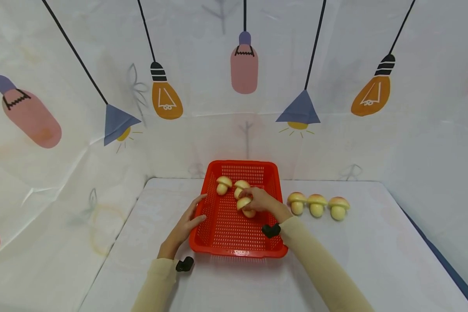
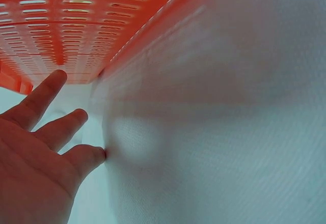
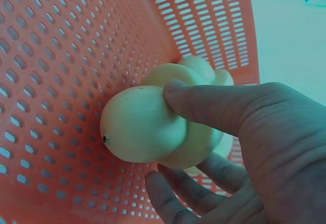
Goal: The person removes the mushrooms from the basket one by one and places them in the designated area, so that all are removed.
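A red perforated plastic basket [image 1: 222, 232] stands on the white table. My right hand [image 1: 263, 201] reaches into it and grips a toy mushroom [image 1: 249, 213], thumb on one side and fingers on the other. In the right wrist view the mushroom's pale round stem [image 3: 142, 124] faces the camera, close over the basket floor. Two more mushrooms lie farther back in the basket, one mushroom [image 1: 224, 185] at the left and another mushroom [image 1: 240, 187] partly behind my right hand. My left hand [image 1: 187, 221] rests at the basket's left rim, fingers extended beside its wall.
Right of the basket, three mushrooms stand in a row on the table: a near mushroom [image 1: 297, 203], a middle mushroom [image 1: 316, 205] and a far-right mushroom [image 1: 338, 208]. Behind the table rises a white sheet [image 1: 203, 138] printed with hanging lamps.
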Demonstrator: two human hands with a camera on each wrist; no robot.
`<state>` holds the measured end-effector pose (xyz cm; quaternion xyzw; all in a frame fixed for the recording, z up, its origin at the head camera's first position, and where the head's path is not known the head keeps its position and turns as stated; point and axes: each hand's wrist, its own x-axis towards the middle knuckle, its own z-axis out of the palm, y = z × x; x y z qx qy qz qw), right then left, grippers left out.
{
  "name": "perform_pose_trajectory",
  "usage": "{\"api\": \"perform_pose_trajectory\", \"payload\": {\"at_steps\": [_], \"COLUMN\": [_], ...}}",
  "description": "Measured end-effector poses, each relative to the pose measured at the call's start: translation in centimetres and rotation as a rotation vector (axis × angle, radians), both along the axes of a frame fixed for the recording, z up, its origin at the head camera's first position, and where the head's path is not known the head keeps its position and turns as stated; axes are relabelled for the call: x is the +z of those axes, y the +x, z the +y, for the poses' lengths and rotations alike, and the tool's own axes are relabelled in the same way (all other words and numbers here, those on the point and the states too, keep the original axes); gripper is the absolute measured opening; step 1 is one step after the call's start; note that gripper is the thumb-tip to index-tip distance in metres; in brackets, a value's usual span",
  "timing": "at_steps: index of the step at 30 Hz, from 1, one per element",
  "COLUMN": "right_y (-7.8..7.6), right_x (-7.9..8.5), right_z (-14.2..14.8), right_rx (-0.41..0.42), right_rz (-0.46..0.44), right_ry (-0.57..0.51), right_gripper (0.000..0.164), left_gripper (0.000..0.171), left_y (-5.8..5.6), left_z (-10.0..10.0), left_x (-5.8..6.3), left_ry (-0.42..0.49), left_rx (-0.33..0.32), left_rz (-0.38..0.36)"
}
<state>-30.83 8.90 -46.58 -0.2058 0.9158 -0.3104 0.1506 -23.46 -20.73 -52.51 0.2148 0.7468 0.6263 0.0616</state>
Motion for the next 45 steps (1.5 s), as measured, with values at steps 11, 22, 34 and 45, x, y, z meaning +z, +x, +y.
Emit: {"api": "perform_pose_trajectory", "payload": {"at_steps": [11, 22, 34, 45], "right_y": [0.0, -0.1, 0.3, 1.6], "right_x": [-0.3, -0.5, 0.9, 2.6], "right_z": [0.2, 0.1, 1.2, 2.1], "right_rx": [0.040, 0.039, 0.022, -0.025], "right_rz": [0.032, 0.003, 0.092, 0.092], "right_ry": [-0.016, -0.051, -0.150, -0.305], "right_gripper": [0.037, 0.035, 0.042, 0.049], "left_gripper": [0.066, 0.065, 0.067, 0.066], "left_y": [0.1, 0.2, 0.0, -0.2], "left_z": [-0.1, -0.4, 0.2, 0.0], "left_x": [-0.1, -0.2, 0.3, 0.1], "left_ry": [0.000, -0.032, -0.002, -0.001], "left_rx": [-0.001, 0.026, 0.007, 0.009], "left_rz": [0.008, 0.000, -0.016, -0.002]}}
